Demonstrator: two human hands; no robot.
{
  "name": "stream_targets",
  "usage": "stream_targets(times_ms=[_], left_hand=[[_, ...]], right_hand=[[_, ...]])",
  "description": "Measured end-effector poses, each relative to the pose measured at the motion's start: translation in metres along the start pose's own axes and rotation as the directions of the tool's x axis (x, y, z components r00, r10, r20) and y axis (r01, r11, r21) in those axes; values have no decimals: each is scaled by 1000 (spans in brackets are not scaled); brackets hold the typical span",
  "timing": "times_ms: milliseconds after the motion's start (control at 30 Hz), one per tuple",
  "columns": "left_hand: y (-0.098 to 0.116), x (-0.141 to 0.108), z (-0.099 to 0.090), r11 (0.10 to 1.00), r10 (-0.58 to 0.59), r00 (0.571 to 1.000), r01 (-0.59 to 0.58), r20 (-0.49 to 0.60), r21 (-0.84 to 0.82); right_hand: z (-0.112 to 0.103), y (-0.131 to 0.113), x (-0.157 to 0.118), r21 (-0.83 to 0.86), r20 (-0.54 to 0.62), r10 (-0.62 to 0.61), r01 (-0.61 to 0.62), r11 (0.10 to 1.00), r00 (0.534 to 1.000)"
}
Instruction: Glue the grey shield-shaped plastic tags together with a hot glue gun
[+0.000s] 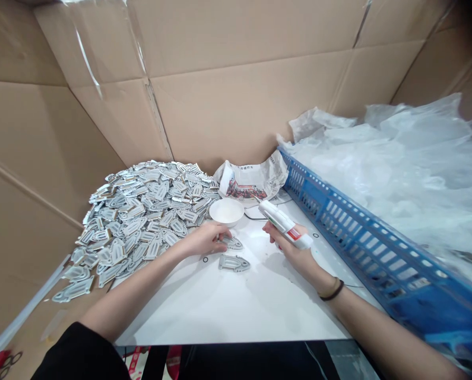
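My left hand (209, 240) has its fingers closed on the left end of a grey metal piece (233, 243) lying on the white tabletop (220, 311). A second grey piece (234, 263) lies flat just in front of it. My right hand (289, 245) is wrapped round a white handheld tool (283, 224) with a red label, its thin tip pointing away and left. Behind my left hand sits a white bowl (226, 211). To the left rises a large pile of similar grey pieces (141, 216).
A blue plastic crate (350, 227) filled with clear plastic bags (410, 158) runs along the right. Crumpled printed paper (252, 182) lies at the back. Cardboard walls (236, 105) surround the table. Red-handled scissors (0, 364) lie at the lower left.
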State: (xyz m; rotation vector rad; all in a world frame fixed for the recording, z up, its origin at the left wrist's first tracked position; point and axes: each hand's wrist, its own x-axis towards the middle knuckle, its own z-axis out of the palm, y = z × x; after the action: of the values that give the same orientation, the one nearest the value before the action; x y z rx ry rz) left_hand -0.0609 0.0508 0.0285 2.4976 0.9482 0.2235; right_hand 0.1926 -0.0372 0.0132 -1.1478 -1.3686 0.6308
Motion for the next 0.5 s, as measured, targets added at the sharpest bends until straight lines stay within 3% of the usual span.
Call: stream_targets(times_ms=[267,500], left_hand=[[-9,1,10,991,63,998,-59,-27,119],[13,-6,4,958,-87,996,86,-9,275]], right_hand=[[0,0,0,33,-8,30,-30,999,1000],[-1,-1,0,26,-3,36,-36,999,999]])
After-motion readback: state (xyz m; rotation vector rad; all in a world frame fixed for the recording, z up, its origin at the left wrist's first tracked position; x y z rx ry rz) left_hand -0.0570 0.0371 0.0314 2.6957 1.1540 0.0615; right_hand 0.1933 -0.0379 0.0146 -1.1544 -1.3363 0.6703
